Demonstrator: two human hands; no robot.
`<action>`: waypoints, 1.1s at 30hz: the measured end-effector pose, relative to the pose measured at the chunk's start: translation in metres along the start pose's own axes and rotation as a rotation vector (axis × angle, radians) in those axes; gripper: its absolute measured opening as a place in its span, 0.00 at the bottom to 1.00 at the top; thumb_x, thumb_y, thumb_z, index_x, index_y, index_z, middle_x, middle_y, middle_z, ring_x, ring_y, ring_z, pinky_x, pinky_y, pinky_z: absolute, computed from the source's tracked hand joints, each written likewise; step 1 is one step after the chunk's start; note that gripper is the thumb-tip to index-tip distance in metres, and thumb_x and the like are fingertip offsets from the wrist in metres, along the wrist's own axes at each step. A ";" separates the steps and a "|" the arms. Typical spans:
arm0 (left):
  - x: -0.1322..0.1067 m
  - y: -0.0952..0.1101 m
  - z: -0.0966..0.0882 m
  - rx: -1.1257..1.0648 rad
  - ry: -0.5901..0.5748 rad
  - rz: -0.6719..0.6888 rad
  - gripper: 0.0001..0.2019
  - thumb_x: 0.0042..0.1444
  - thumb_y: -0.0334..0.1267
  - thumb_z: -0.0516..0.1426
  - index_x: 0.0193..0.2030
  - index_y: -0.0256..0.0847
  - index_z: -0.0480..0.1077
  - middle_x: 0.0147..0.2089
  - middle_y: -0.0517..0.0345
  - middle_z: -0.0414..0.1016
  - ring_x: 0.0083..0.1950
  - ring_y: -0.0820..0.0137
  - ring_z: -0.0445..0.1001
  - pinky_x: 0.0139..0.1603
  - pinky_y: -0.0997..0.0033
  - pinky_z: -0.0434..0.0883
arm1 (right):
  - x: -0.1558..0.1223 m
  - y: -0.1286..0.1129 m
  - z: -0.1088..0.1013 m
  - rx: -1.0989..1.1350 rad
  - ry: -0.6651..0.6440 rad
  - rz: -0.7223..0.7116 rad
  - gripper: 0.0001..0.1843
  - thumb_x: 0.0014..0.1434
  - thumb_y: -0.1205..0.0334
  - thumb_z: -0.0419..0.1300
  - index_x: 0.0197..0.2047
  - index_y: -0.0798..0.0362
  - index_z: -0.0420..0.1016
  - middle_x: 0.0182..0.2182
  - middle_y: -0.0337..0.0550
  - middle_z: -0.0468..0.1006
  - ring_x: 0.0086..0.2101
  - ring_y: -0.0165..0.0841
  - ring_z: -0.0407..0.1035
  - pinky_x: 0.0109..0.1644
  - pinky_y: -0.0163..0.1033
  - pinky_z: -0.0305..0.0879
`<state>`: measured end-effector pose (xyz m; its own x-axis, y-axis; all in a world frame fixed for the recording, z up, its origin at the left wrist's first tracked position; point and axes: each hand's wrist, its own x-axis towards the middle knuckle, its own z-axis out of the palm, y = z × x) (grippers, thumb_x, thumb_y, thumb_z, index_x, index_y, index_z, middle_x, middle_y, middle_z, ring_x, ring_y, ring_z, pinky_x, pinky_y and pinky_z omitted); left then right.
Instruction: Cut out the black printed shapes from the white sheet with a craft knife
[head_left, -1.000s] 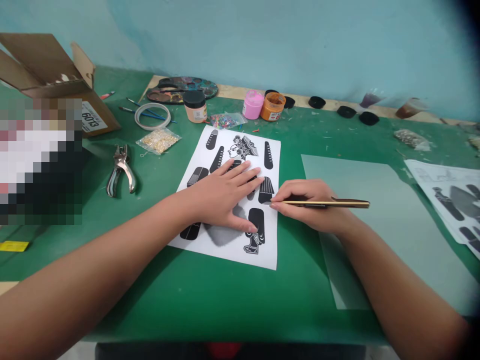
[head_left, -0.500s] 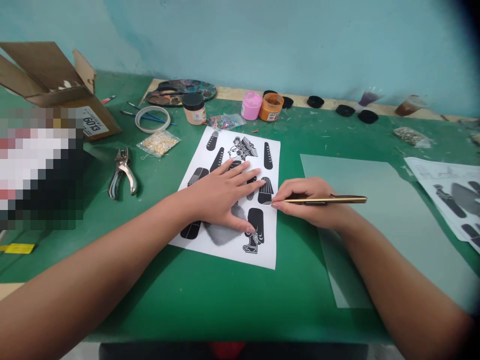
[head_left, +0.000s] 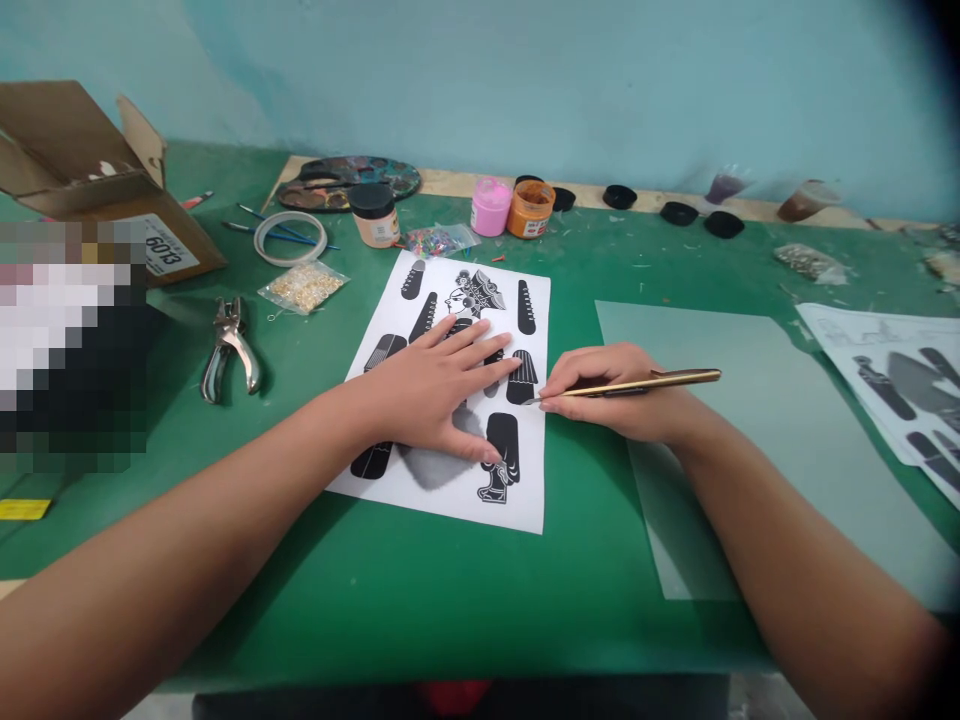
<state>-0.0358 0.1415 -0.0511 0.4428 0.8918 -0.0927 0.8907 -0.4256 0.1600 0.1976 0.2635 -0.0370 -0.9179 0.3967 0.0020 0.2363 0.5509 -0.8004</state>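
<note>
A white printed sheet point(head_left: 525, 480) with black puppet-part shapes lies on the green mat point(head_left: 450, 600). My left hand point(head_left: 435, 390) rests flat on the sheet, fingers spread, pressing it down. My right hand point(head_left: 615, 395) pinches a slim gold craft knife point(head_left: 652, 382), its tip touching the sheet's right side beside a black fan-shaped figure point(head_left: 522, 378). The handle points right, slightly raised.
Metal hole-punch pliers point(head_left: 227, 347), a bag of gold bits point(head_left: 302, 286), a tape ring point(head_left: 290, 237), paint jars point(head_left: 511, 207), a palette point(head_left: 346, 183) and a cardboard box point(head_left: 82, 180) sit behind. A pale sheet point(head_left: 750, 420) and another print point(head_left: 900, 380) lie right.
The knife's handle has tilted up a little while its tip stays at the sheet's right side. The view has shifted slightly; my left hand stays flat on the paper.
</note>
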 end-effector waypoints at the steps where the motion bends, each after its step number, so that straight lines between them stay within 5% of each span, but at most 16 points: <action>1: 0.000 0.000 0.000 0.003 0.001 0.002 0.51 0.53 0.75 0.48 0.75 0.42 0.46 0.77 0.51 0.38 0.77 0.51 0.35 0.74 0.46 0.31 | 0.000 0.000 0.000 0.004 0.000 0.002 0.05 0.57 0.60 0.66 0.33 0.51 0.82 0.34 0.43 0.82 0.33 0.33 0.74 0.35 0.36 0.66; 10: 0.000 -0.001 0.000 0.006 -0.003 0.012 0.51 0.54 0.75 0.47 0.75 0.42 0.45 0.77 0.49 0.39 0.77 0.49 0.34 0.73 0.43 0.32 | 0.000 0.000 -0.002 0.032 0.002 0.033 0.05 0.56 0.59 0.66 0.32 0.51 0.81 0.33 0.43 0.82 0.32 0.32 0.74 0.34 0.36 0.66; 13: -0.004 0.007 -0.007 0.032 0.013 0.015 0.44 0.58 0.70 0.48 0.73 0.43 0.52 0.77 0.48 0.44 0.77 0.47 0.37 0.73 0.40 0.33 | -0.001 -0.001 -0.001 0.011 0.002 0.045 0.05 0.57 0.59 0.65 0.33 0.51 0.81 0.34 0.42 0.82 0.32 0.32 0.73 0.34 0.36 0.65; 17: -0.009 0.036 -0.016 0.079 0.055 -0.041 0.30 0.64 0.52 0.52 0.69 0.41 0.61 0.74 0.48 0.53 0.73 0.49 0.52 0.71 0.43 0.49 | -0.001 -0.003 0.000 -0.003 -0.006 0.028 0.06 0.58 0.59 0.64 0.32 0.52 0.80 0.32 0.41 0.80 0.32 0.32 0.72 0.34 0.36 0.64; 20: -0.004 0.063 -0.012 0.032 0.104 -0.224 0.36 0.64 0.52 0.51 0.74 0.35 0.49 0.75 0.42 0.50 0.70 0.50 0.59 0.65 0.49 0.61 | -0.001 -0.004 0.001 0.020 0.005 0.053 0.06 0.57 0.59 0.64 0.31 0.52 0.79 0.31 0.41 0.80 0.32 0.32 0.72 0.33 0.37 0.64; 25: 0.011 0.082 0.008 -0.007 0.169 -0.441 0.48 0.61 0.65 0.48 0.75 0.28 0.42 0.76 0.37 0.45 0.74 0.48 0.51 0.71 0.46 0.52 | -0.001 -0.004 0.001 0.015 -0.009 0.066 0.06 0.57 0.59 0.65 0.33 0.52 0.80 0.32 0.42 0.81 0.32 0.32 0.72 0.34 0.37 0.64; 33: 0.005 0.044 0.014 -0.039 0.063 -0.196 0.50 0.60 0.70 0.44 0.75 0.28 0.43 0.77 0.43 0.38 0.77 0.54 0.36 0.75 0.51 0.37 | -0.002 -0.007 0.004 -0.042 0.008 0.031 0.06 0.58 0.60 0.64 0.32 0.52 0.79 0.31 0.40 0.80 0.31 0.32 0.73 0.34 0.37 0.64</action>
<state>0.0073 0.1247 -0.0583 0.2526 0.9654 -0.0640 0.9540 -0.2375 0.1830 0.1964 0.2557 -0.0334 -0.9074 0.4199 -0.0180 0.2783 0.5683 -0.7743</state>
